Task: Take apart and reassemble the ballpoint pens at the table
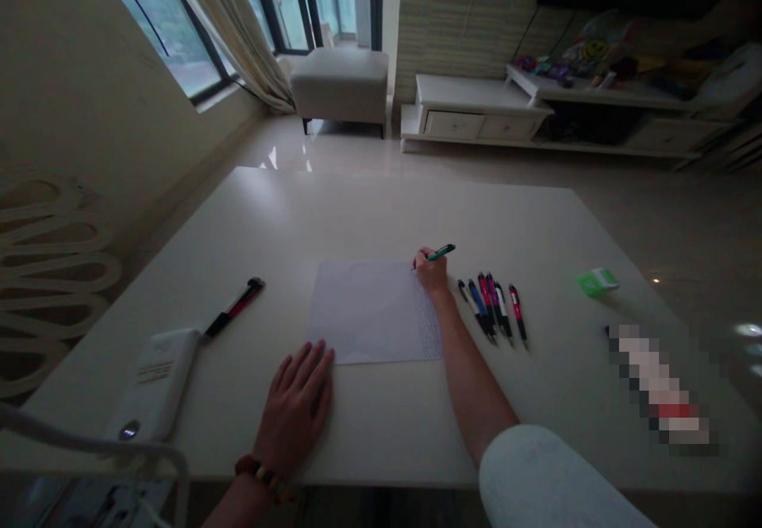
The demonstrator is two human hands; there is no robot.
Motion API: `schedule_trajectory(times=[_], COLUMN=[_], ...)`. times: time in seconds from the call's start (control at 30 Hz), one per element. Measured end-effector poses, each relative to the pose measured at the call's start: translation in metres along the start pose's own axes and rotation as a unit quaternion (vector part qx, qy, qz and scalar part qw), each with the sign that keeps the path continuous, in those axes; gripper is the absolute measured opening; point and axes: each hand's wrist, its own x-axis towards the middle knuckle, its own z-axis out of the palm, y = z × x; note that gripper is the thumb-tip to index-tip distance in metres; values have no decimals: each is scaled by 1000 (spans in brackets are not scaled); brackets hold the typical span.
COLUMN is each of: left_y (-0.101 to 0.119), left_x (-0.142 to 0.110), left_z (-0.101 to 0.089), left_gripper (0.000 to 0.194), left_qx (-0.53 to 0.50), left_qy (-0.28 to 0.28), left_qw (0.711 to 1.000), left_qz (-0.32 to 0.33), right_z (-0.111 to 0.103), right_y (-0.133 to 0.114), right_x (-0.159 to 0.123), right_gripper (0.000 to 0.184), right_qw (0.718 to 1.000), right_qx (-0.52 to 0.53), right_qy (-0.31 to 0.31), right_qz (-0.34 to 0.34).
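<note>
A sheet of white paper (369,310) lies on the white table in front of me, with rows of small handwriting along its right side. My right hand (431,271) is closed around a teal pen (441,252), its tip near the paper's upper right corner. The tip itself is hidden by the fingers. Flat on the table rests my left hand (298,401), fingers stretched out, the fingertips at the paper's lower left corner. A beaded bracelet (262,472) circles the left wrist. Right of the paper, beside my right forearm, several click pens (489,306) lie in a loose group.
A black and red pen-like item (235,306) lies on the left, near a white box-shaped device (163,385). At the right are a small green and white packet (598,281) and a blurred-out object (658,385). Beyond the table (405,214) stand an ottoman (340,82) and a TV cabinet (476,103).
</note>
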Motion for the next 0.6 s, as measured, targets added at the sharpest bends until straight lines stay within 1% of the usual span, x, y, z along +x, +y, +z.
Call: schedule_trajectory(times=[0.13,0.37,0.47,0.57,0.6], left_y=[0,0,0,-1,-1], left_x=[0,0,-1,-1,-2], left_z=[0,0,1,2,2], left_gripper=[53,50,50,50,49], left_qx=[-2,-3,-4,-3,-3], left_qy=[4,-3,1,8,11], left_qw=[1000,1000,1000,1000,1000], left_qz=[0,-4,-5,-1,0], right_z=[2,1,-1,-6,-9], right_y=[1,3,-1,-13,-19], right_x=[0,0,1,0,-2], right_gripper=[19,19,19,15,20], right_qw=[1000,1000,999,993,991], right_qx=[-18,11,49,110,126], right_qy=[3,6,4,34,43], right_qz=[-9,-6,4,14,18])
